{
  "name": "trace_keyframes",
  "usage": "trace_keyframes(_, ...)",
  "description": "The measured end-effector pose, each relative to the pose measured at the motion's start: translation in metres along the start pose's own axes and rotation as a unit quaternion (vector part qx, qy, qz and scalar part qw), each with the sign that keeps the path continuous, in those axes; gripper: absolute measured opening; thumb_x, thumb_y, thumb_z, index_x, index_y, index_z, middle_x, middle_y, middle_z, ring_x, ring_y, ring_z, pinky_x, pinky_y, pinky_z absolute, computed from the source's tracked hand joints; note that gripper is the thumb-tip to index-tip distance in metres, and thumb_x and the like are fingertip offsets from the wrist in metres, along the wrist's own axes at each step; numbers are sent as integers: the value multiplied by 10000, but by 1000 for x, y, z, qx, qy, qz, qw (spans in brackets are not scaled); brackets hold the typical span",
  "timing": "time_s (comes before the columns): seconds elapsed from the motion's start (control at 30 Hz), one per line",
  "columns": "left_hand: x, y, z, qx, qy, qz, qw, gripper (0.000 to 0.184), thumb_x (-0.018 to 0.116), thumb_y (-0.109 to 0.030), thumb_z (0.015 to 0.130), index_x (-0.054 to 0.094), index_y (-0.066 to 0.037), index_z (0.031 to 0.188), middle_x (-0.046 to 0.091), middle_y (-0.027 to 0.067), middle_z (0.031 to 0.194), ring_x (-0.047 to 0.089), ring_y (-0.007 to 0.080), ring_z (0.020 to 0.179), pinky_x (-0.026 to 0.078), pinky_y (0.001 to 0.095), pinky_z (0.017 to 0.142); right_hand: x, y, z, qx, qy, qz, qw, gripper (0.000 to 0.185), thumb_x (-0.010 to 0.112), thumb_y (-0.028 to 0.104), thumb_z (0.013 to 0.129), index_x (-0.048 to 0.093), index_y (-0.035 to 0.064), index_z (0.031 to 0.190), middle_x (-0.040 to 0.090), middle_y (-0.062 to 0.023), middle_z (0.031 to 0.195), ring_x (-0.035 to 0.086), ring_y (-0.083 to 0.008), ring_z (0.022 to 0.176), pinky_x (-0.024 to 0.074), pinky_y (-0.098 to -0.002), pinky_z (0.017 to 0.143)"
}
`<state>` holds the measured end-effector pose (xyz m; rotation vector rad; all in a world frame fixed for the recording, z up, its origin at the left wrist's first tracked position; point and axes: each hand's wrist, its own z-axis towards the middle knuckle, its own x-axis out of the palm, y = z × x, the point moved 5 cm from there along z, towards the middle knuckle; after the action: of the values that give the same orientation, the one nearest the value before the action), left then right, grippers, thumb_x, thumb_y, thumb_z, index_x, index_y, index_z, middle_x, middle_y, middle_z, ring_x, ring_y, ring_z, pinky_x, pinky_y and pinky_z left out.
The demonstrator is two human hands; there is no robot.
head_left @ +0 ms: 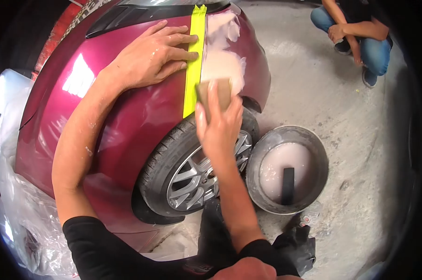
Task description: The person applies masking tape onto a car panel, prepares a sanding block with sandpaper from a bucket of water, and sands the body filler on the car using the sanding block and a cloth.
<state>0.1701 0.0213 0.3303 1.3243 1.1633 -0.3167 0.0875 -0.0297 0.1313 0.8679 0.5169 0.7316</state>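
My right hand (220, 126) grips a brownish sanding block (224, 93) and presses it against the lower part of a pale filler patch (222, 65) on the car's dark red panel. A strip of bright yellow tape (191, 95) runs down the panel along the left side of the patch. My left hand (152, 56) rests on the red fender (127, 119), fingers spread, with the fingertips touching the tape. Pale smears mark this hand and forearm. Just below the block is the car's wheel (197, 172), with a black tyre and silver spokes.
A round bucket (320, 177) of cloudy pinkish liquid stands on the concrete floor (360, 186) beside the wheel, a dark strip leaning in it. Clear plastic sheeting (33, 210) hangs at the left. Another person in jeans (375, 53) crouches at the upper right.
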Motion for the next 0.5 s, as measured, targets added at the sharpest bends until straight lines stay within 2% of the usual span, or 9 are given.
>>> trace_keyframes(0.03, 1, 0, 0, -7, 1, -4, 1000, 361, 699, -212, 966, 735, -168, 1322, 588, 66, 1521, 436, 312, 1493, 278, 559, 1268, 2, -4, 14, 26, 15, -4, 1000, 672, 742, 303, 949, 495, 156, 1556, 489, -336, 1360, 563, -484, 1132, 484, -554, 948)
trace_keyframes(0.2, -1, -1, 1, -9, 18, -6, 1000, 363, 695, -207, 969, 731, -167, 1327, 568, 63, 1547, 434, 316, 1495, 259, 561, 1279, -8, 6, -27, -2, 18, 22, 1000, 708, 793, 310, 898, 526, 144, 1532, 492, -332, 1339, 571, -487, 1102, 506, -579, 866)
trace_keyframes(0.27, 1, 1, 1, -9, 19, -8, 1000, 365, 693, -204, 969, 729, -168, 1331, 566, 66, 1549, 428, 320, 1501, 255, 563, 1280, -4, 0, -25, -1, 30, 6, 1000, 685, 775, 298, 911, 526, 144, 1530, 487, -347, 1339, 573, -485, 1093, 504, -569, 875)
trace_keyframes(0.37, -1, -2, 2, -9, 14, -12, 1000, 365, 691, -190, 967, 730, -169, 1330, 569, 79, 1542, 417, 335, 1510, 259, 569, 1277, 0, -20, 25, 45, 12, 27, 999, 644, 719, 296, 954, 500, 161, 1545, 482, -368, 1322, 573, -484, 1085, 501, -543, 894)
trace_keyframes(0.47, -1, -4, 3, 1, 18, -2, 1000, 363, 695, -181, 962, 732, -162, 1323, 572, 79, 1537, 429, 342, 1500, 261, 568, 1277, -3, -9, 7, 89, 14, 28, 996, 643, 738, 260, 935, 537, 115, 1529, 515, -332, 1225, 545, -491, 1099, 471, -549, 944)
trace_keyframes(0.5, -2, -4, 5, -7, 29, -4, 1000, 360, 699, -170, 958, 735, -156, 1316, 573, 79, 1536, 440, 343, 1492, 266, 562, 1277, -4, 1, -14, 57, 18, 23, 998, 665, 742, 285, 931, 526, 135, 1542, 513, -326, 1244, 547, -502, 1106, 480, -566, 945)
